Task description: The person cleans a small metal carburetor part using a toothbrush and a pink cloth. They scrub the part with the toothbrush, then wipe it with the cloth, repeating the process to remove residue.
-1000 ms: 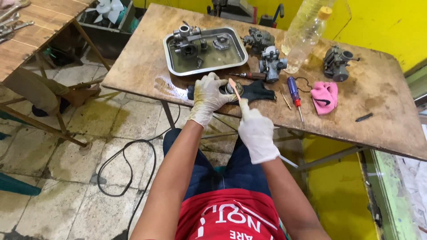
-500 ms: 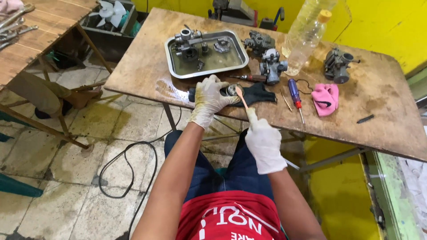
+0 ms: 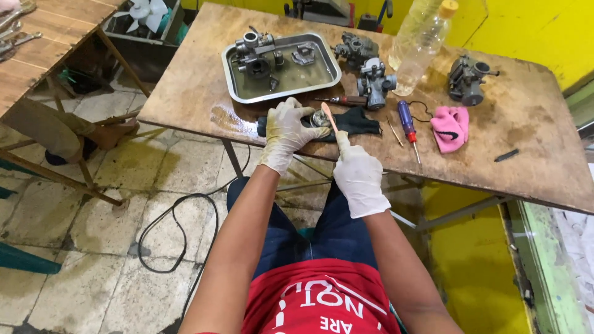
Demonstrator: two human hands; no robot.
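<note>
Gloved hands, left (image 3: 286, 133) gripping metal part (image 3: 319, 118), right (image 3: 357, 176) clutching brush (image 3: 328, 117), beside tray (image 3: 230, 88).

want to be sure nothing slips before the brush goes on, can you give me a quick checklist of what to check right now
1. Left hand grips the small metal part: ok.
2. Right hand holds the brush with its tip at the part: ok.
3. Part sits over the dark cloth, not bare wood: ok.
4. Both hands gloved: ok.
5. Blue screwdriver lies apart from the hands: ok.
6. Plastic bottle capped and clear of the arms; whether it is stable: cannot tell.
</note>
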